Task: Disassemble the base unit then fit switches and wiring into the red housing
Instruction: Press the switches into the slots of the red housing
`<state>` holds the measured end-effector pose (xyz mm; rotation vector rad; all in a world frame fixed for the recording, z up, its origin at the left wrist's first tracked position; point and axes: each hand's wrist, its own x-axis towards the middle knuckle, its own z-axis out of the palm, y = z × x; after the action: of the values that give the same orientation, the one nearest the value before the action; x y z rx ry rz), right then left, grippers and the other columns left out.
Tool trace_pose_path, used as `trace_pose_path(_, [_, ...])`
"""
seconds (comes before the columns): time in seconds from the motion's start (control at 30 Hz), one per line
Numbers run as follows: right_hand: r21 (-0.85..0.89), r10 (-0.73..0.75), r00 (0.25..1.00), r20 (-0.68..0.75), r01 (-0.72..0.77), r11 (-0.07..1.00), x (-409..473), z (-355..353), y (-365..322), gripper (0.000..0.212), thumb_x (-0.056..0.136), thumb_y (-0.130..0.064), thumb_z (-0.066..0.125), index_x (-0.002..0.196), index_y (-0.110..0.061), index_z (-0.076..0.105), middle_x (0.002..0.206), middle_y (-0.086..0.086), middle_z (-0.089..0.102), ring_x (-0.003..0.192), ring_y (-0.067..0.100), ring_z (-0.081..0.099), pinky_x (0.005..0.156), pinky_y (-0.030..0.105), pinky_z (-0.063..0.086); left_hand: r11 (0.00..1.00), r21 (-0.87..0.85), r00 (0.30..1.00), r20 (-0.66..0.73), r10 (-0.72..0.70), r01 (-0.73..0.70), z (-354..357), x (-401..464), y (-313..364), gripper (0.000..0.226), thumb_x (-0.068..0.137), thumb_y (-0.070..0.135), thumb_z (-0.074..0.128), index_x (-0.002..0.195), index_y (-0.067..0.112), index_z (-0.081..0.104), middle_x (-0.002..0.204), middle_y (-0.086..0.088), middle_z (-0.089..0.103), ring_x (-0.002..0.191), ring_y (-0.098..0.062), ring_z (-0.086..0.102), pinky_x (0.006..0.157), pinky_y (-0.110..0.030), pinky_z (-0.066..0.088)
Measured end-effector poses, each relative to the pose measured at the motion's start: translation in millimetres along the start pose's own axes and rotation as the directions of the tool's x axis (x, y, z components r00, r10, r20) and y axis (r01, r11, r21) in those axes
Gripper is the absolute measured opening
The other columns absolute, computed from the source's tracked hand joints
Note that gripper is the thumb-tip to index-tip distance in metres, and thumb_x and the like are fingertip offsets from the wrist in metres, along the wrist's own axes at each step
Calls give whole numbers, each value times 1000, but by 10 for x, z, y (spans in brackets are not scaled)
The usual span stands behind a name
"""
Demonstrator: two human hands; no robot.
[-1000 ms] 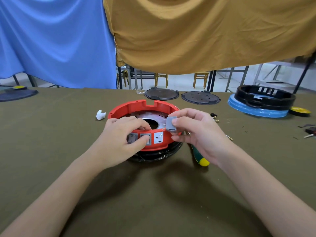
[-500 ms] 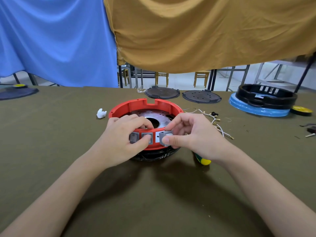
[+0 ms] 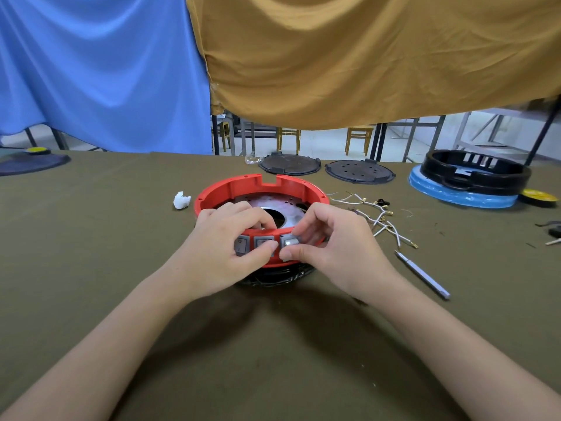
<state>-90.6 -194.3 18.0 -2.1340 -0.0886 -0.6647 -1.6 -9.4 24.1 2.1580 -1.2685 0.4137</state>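
Both hands grip red housing (image 3: 243, 185) front edge.

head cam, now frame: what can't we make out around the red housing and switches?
- Third switch: seating unclear, right hand fingers cover its edges.
- Middle switch: partly under the left hand thumb.
- Switch markings: too small.
- Red housing interior wiring: hidden by both hands.
- Black part beneath: mostly hidden by the housing.

I see the left hand (image 3: 226, 253) gripping the front wall of the red housing (image 3: 243, 185), thumb on the middle switch (image 3: 261, 242). The right hand (image 3: 331, 250) pinches the third switch (image 3: 288, 240) beside it. White wires (image 3: 376, 218) lie to the right.
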Motion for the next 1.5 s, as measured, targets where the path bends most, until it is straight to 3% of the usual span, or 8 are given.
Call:
trace_pose_path(0.27, [8,-33,999,-6,33,999,17,16,99,35,63,-23,91,72,-35,59,70,-11,64,61,3,54,59,20,48,999,31,999,-37,-19,20,63,-4,10,31,82,65,42,93,39,55,89,16,54,94,-5,50,90,-34,30])
trace_pose_path(0.4, [31,-56,998,42,55,998,48,-48,71,24,68,-27,88,76,-27,66,71,-8,66,63,3,56,60,17,47,998,29,998,-42,-49,50,81,-9,2,29,81,63,41,92,40,54,90,15,54,95,-5,49,92,-33,27])
trace_pose_path(0.53, [37,-135,991,-20,136,990,74,-180,44,15,83,-24,78,95,-21,70,95,-6,66,85,9,61,74,24,51,998,29,998,-31,-58,59,83,5,-11,31,80,63,40,93,38,55,91,15,55,97,-4,50,91,-32,26])
trace_pose_path(0.67, [-216,-132,982,135,159,963,69,-231,105,26,91,-25,66,117,-25,67,119,-16,60,119,4,45,100,20,36,997,37,998,-25,-64,64,84,4,-14,35,79,63,39,93,36,56,91,14,56,97,-5,50,91,-32,25])
trace_pose_path(0.8, [-286,-132,977,168,177,942,79,-209,117,23,91,-22,65,114,-26,69,112,-14,65,112,6,51,98,28,42,997,29,997,-34,-76,77,87,2,-7,34,78,62,40,91,34,55,89,12,56,95,-5,50,90,-32,26])
trace_pose_path(1.07, [-253,-114,977,181,158,955,71,-223,114,31,87,-41,58,112,-29,70,109,-17,64,112,3,50,93,24,41,996,38,996,-35,-77,78,87,11,4,33,77,59,39,89,32,54,89,11,57,94,-7,51,92,-34,27])
trace_pose_path(1.27, [-253,-135,977,162,174,952,73,-193,106,21,90,-33,62,109,-27,71,106,-14,66,108,8,53,93,32,45,996,40,996,-46,-82,84,87,10,22,34,75,59,39,87,32,54,87,10,57,92,-7,51,92,-34,28])
trace_pose_path(1.5, [-257,-140,976,164,179,950,80,-194,99,17,92,-29,64,108,-26,72,104,-14,66,107,7,53,93,30,44,995,37,994,-51,-92,94,91,13,33,34,74,58,40,85,30,55,85,10,56,91,-7,51,91,-33,27])
